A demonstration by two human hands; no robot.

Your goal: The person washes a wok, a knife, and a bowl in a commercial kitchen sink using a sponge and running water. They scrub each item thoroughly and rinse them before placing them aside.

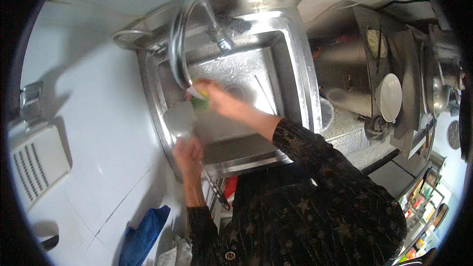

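My left hand (189, 152) grips the handle of a metal utensil with a broad, flat head (180, 118), which looks like a spatula or turner. The head is over the left side of the stainless steel sink (295, 62), and the handle's dark end points back towards my body. My right hand (214, 98), blurred, holds a green and yellow sponge (200, 102) just beyond the head. Whether sponge and metal touch is unclear. A flexible metal faucet hose (177, 44) arches down to a pale end at my right hand. Thin sticks (265, 94) lie in the basin.
A second faucet spout (223, 42) hangs over the basin's far side. White tiled wall stands at the left, with a blue cloth (144, 236) low on it. Right of the sink are a metal cabinet or rack (340, 70), a white bowl (390, 98) and a dark cloth (377, 128).
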